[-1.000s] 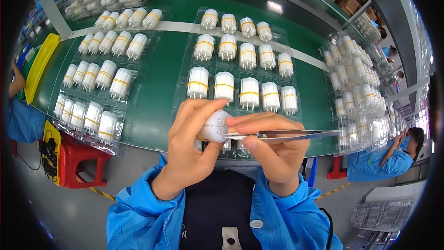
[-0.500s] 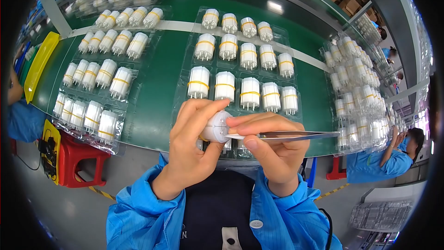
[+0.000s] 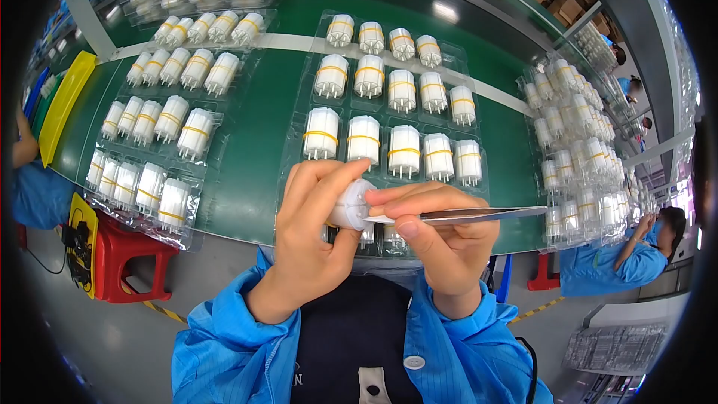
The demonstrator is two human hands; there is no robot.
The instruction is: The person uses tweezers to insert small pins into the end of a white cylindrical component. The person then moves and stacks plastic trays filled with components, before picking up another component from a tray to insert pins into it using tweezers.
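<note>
Between the fingers and thumb of my left hand (image 3: 313, 228) is a white cylinder (image 3: 349, 206), its round end turned to the right. My right hand (image 3: 441, 236) pinches metal tweezers (image 3: 486, 215), whose tips touch or nearly touch that end; the exact contact is hidden by my fingers. Just beyond my hands, a clear plastic tray (image 3: 294, 157) holds rows of white cylinders with yellow bands and metal pins, such as this banded cylinder (image 3: 404, 150).
More filled trays (image 3: 213, 153) lie on the green table (image 3: 258, 135) at the left. Stacked trays (image 3: 580, 157) stand at the right. A yellow bin (image 3: 67, 108), a red stool (image 3: 131, 262) and a seated person in blue (image 3: 624, 258) are around the table.
The tweezers' two arms, apart a second ago, are now pressed closer together. At the top left, the blurred stack of trays has shifted to the right. My left hand stays almost still.
</note>
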